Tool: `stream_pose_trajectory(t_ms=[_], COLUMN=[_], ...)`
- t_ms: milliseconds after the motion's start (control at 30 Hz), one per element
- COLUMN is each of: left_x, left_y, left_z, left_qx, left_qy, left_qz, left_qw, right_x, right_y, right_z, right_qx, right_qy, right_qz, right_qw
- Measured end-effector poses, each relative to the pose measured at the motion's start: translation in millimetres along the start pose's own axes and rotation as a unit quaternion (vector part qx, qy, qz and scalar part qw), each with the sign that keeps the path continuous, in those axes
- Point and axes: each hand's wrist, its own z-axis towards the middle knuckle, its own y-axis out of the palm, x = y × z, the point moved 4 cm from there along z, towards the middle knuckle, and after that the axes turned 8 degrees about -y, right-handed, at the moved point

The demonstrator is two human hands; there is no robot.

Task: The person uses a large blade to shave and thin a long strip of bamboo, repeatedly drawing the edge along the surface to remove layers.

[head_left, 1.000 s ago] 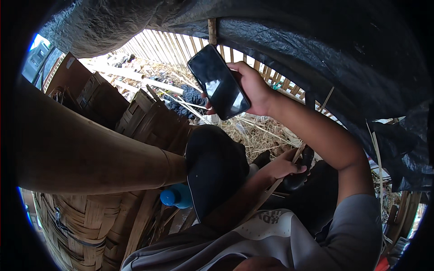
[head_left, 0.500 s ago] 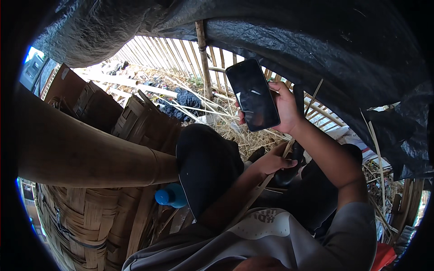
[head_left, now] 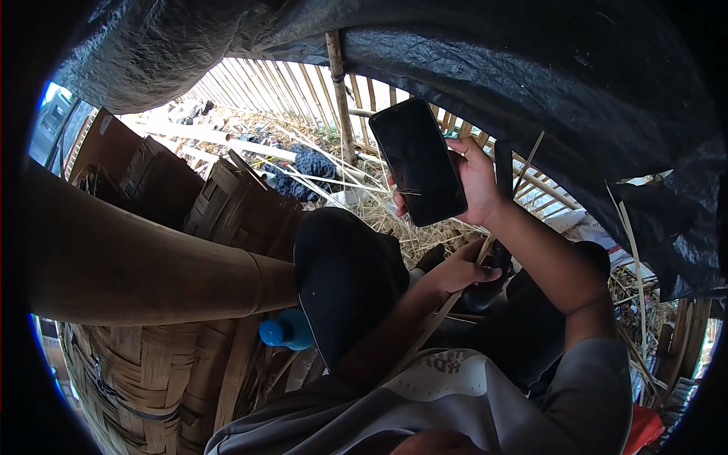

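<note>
Grey cloth of a shirt (head_left: 326, 417) lies nearest, with a dark-trousered knee (head_left: 341, 284) beyond it and a blue bottle (head_left: 288, 330) just beside. Left of these, a thick bamboo pole (head_left: 152, 262) passes above a woven bamboo basket (head_left: 155, 371). Over the lap, the left hand (head_left: 461, 274) is curled round a thin bamboo strip (head_left: 434, 324). Farther out, the right hand (head_left: 479, 182) grips a black smartphone (head_left: 421, 163) by its long edges, tilted, screen dark. Past it lie straw (head_left: 447, 235) and a slatted bamboo fence (head_left: 262, 91).
</note>
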Motion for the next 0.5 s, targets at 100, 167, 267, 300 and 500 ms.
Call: stream_pose_trajectory(t_ms=[100, 167, 267, 300, 500], left_x=[-2, 3, 1, 0, 2], left_y=[-3, 0, 1, -1, 1], left_z=[3, -1, 1, 1, -1], left_qx=[-0.014, -0.004, -0.009, -0.011, -0.023], left_qy=[0.009, -0.003, -0.01, -0.009, -0.014], left_qz=[0.003, 0.004, 0.001, -0.002, -0.015], left_qw=[1.0, 1.0, 1.0, 1.0, 1.0], right_x=[1, 0, -1, 0, -2], right_y=[0, -1, -10, -12, -7], right_z=[1, 2, 2, 3, 2], right_qx=[0.009, -0.013, 0.017, 0.035, 0.038], right_qy=[-0.007, -0.016, -0.023, -0.023, -0.021], right_qz=[0.021, 0.015, 0.002, -0.001, -0.023], right_qw=[1.0, 1.0, 1.0, 0.999, 0.999])
